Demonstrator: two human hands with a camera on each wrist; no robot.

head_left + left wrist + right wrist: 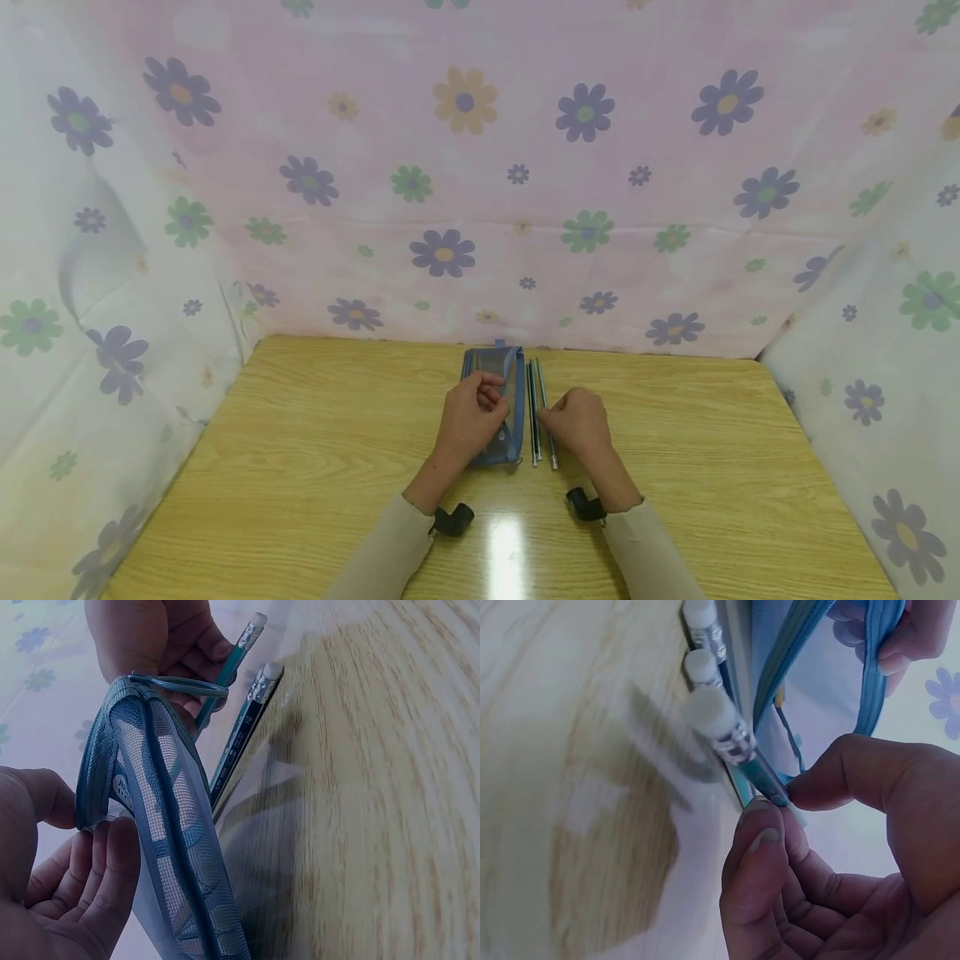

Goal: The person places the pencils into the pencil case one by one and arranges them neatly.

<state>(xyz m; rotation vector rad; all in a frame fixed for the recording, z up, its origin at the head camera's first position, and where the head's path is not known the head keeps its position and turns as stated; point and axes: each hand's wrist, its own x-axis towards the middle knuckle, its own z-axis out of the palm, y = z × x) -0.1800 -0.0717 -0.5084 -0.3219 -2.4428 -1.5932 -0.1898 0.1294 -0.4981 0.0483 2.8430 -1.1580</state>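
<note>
A blue zippered mesh pencil pouch (489, 362) lies on the table, its zipper side gaping. My left hand (471, 417) is over it and pinches the edge of the opening between thumb and fingers, as the left wrist view of the pouch (176, 825) shows. Just right of the pouch, my right hand (580, 421) pinches a teal pencil (742, 746) between thumb and fingertips, its white eraser end tilted up off the wood. Two more pencils (533, 408) with white erasers lie side by side between the pouch and that hand.
The wood-grain table (315, 433) ends at a flowered cloth backdrop (510, 200), with similar cloth at both sides. Black wrist cameras (454, 520) sit under the cuffs. A metal ring (184, 686) hangs at the pouch's near corner.
</note>
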